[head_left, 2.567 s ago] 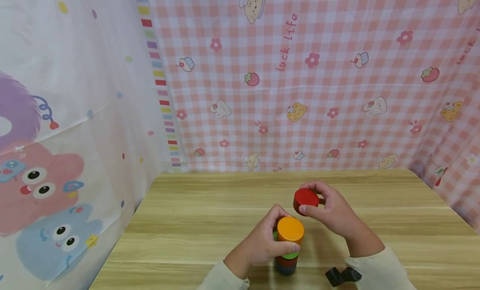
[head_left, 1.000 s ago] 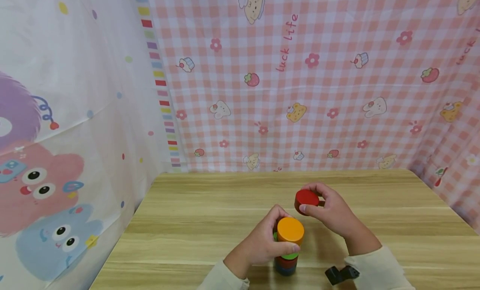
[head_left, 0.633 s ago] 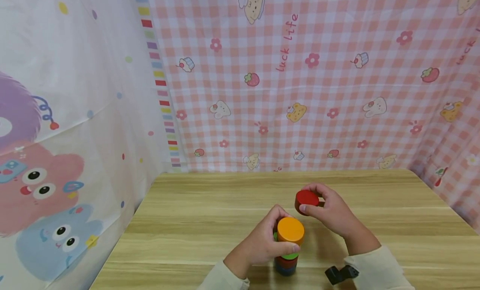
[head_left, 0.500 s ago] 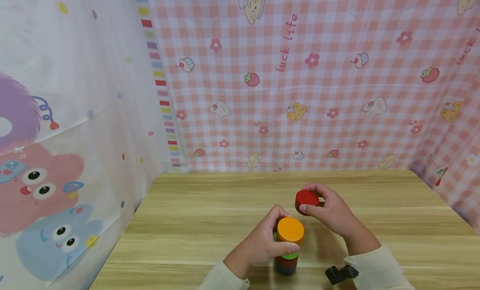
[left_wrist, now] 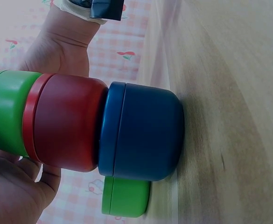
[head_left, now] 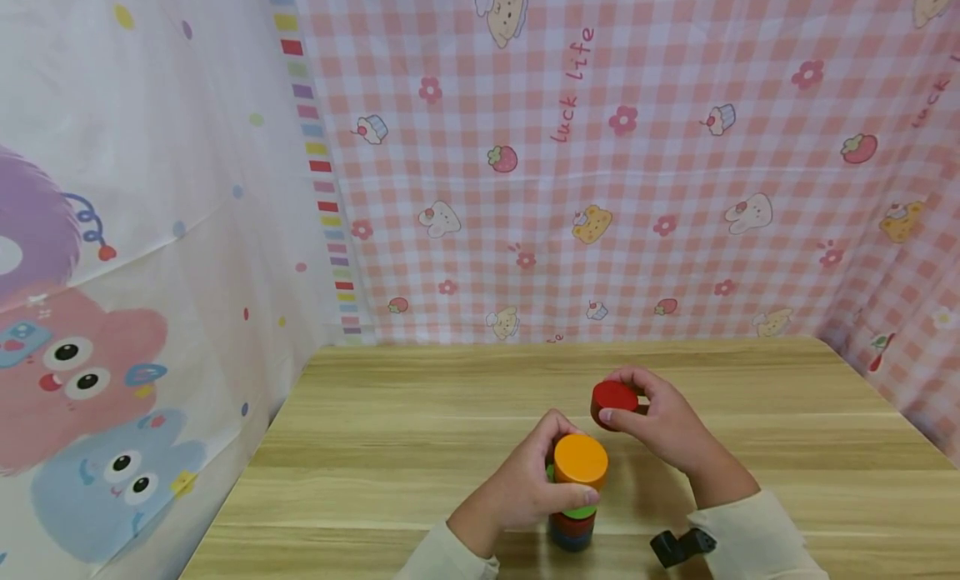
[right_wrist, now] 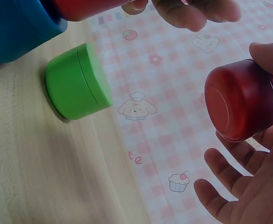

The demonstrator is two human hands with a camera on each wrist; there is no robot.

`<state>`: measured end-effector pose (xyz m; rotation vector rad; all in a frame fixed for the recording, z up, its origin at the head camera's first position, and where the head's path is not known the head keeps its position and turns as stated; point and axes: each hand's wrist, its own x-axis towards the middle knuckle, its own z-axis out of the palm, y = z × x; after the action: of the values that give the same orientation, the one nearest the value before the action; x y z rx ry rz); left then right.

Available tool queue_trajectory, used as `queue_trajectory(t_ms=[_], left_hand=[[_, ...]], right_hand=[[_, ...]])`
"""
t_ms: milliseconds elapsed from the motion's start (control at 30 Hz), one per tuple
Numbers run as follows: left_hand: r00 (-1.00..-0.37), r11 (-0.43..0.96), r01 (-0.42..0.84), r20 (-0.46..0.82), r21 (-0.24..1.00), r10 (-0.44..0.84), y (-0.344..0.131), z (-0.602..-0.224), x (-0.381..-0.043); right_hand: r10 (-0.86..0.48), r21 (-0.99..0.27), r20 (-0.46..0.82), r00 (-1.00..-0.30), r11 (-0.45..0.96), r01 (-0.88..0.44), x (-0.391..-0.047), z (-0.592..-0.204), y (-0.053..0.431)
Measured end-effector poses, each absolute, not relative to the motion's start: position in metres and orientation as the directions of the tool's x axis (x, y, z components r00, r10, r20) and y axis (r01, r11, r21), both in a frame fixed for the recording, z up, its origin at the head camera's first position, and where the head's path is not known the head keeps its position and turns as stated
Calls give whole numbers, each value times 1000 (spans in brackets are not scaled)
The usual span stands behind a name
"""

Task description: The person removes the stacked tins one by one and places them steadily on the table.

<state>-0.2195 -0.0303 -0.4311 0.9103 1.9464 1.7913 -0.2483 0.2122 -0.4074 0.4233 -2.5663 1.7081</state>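
Small round lidded tins form an upright stack on the wooden table: a blue tin point(left_wrist: 145, 130) at the bottom, a dark red tin point(left_wrist: 64, 121) above it, then a green tin point(left_wrist: 8, 105), with an orange tin point(head_left: 581, 457) on top. My left hand point(head_left: 521, 480) curls round the upper part of the stack, thumb on the near side. Beyond and to the right, my right hand point(head_left: 675, 426) pinches another red tin point(head_left: 614, 396) by its sides, held in the air. A second green tin point(right_wrist: 75, 84) stands on the table near the stack, mostly hidden in the head view.
The wooden table point(head_left: 390, 430) runs back to a pink checked cloth point(head_left: 525, 188). A white cloth with cartoon figures point(head_left: 187, 313) hangs on the left. A black wrist-camera part point(head_left: 681, 548) sticks out from the right cuff, close over the table.
My right hand has shifted very slightly down and to the right with the red tin. My left hand keeps its grip on the stack, which stays put.
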Motion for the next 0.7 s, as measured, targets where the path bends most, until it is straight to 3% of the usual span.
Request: queue_trajectory(t_ms=[700], left_hand=[[-735, 10, 230, 167, 973, 658, -31, -431, -220]], right_hand=[[-211, -903, 152, -966, 368, -223, -253, -414, 212]])
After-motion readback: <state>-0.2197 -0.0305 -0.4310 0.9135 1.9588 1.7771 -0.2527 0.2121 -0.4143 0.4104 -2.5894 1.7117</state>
